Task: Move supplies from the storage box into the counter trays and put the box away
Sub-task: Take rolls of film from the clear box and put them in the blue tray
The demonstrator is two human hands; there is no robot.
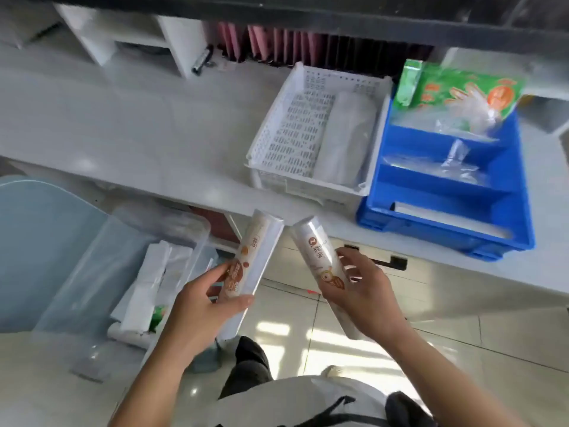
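My left hand (203,306) grips a white printed roll (258,251) that points up toward the counter edge. My right hand (363,291) holds a second roll (320,266) of the same kind, tilted the other way. Both rolls hang in the air just below the counter front. The clear plastic storage box (101,272) sits low at the left, with white packets and another roll inside. On the counter stand a white perforated basket (277,131) holding a white bundle (348,137), and a blue divided tray (517,211) with clear bags and a green glove packet (462,90).
The white counter (138,124) runs across the view, with white shelf dividers (178,38) and pink folders (261,41) behind it. A pale blue chair back (34,241) stands left of the storage box. Tiled floor (462,349) lies below, and a black drawer handle (388,261) sits under the counter.
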